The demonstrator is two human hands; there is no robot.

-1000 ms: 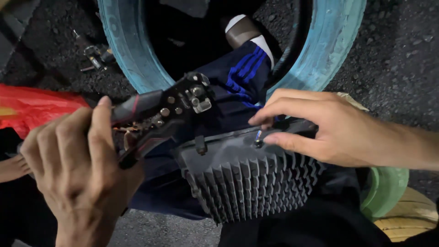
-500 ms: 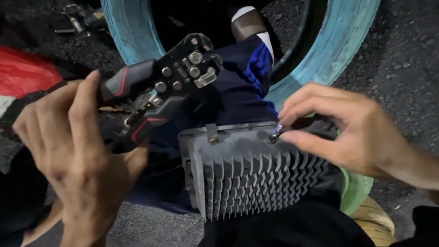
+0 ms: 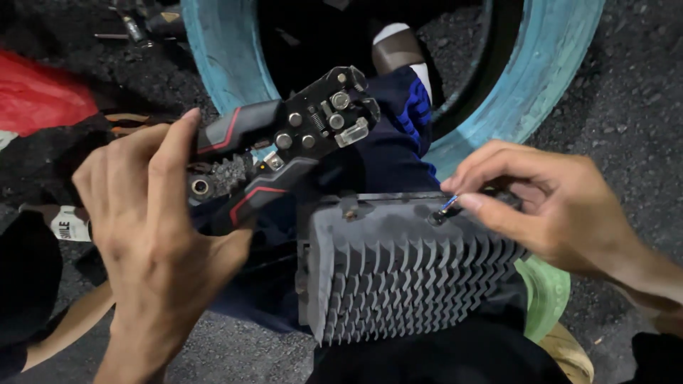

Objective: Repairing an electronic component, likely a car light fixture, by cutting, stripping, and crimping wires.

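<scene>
My left hand (image 3: 153, 235) grips a black and red wire stripper tool (image 3: 284, 146) by its handles, the metal jaws pointing up and right. A grey finned metal block (image 3: 398, 267) rests on my lap below it. My right hand (image 3: 551, 203) pinches a thin blue wire (image 3: 448, 205) at the block's upper right edge, thumb and forefinger closed on it. The tool's jaws hang above the block's left corner, apart from the wire.
A light blue painted tyre (image 3: 526, 78) lies on the dark gravel ahead, with a leg in dark blue cloth (image 3: 395, 142) across it. A red bag (image 3: 39, 99) lies at the left, loose tools (image 3: 139, 21) at the top left, and a green ring (image 3: 548, 295) at the lower right.
My left hand has lifted the stripper tool up and right, closer to the block. My right hand has kept its pinch on the wire, and the view has shifted slightly.
</scene>
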